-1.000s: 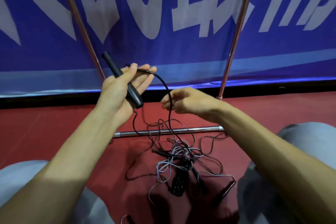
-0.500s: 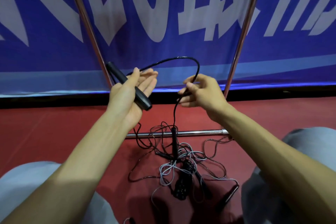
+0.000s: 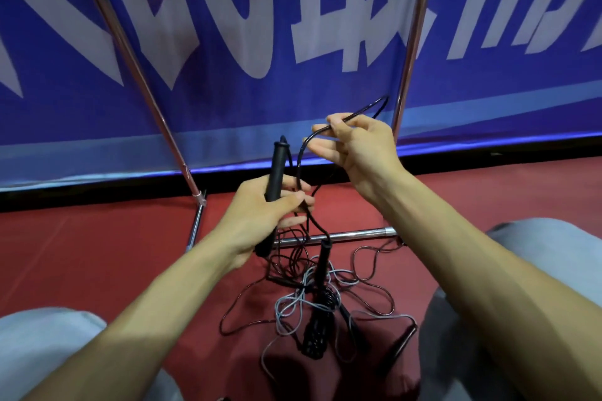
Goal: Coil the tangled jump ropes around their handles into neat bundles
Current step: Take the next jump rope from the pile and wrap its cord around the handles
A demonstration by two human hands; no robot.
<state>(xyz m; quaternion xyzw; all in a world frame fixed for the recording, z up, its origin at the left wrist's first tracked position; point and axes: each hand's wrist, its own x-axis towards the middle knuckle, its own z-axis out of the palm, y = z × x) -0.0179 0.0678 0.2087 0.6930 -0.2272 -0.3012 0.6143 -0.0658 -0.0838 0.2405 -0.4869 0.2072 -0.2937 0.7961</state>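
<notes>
My left hand [image 3: 265, 215] grips a black jump-rope handle [image 3: 277, 169], held nearly upright. Its black rope [image 3: 353, 115] loops up to my right hand [image 3: 356, 148], which pinches it between thumb and fingers, higher and to the right. From there the rope drops past my left fingers to a second black handle [image 3: 324, 262] hanging just above the floor. Below lies a tangled pile of black and grey ropes [image 3: 312, 303] with a coiled black bundle [image 3: 316, 335] and another handle [image 3: 399, 347] on the red floor.
A blue banner [image 3: 228, 42] with white lettering stands close behind, on a chrome frame with a slanted pole [image 3: 136, 75], an upright pole [image 3: 412, 42] and a floor bar [image 3: 351, 234]. My knees in grey trousers [image 3: 49, 352] flank the pile.
My left hand lowered and turned the handle upright, fingers closing around it. My right hand rose to the right, drawing the rope loop up. The second handle has lifted clear of the pile.
</notes>
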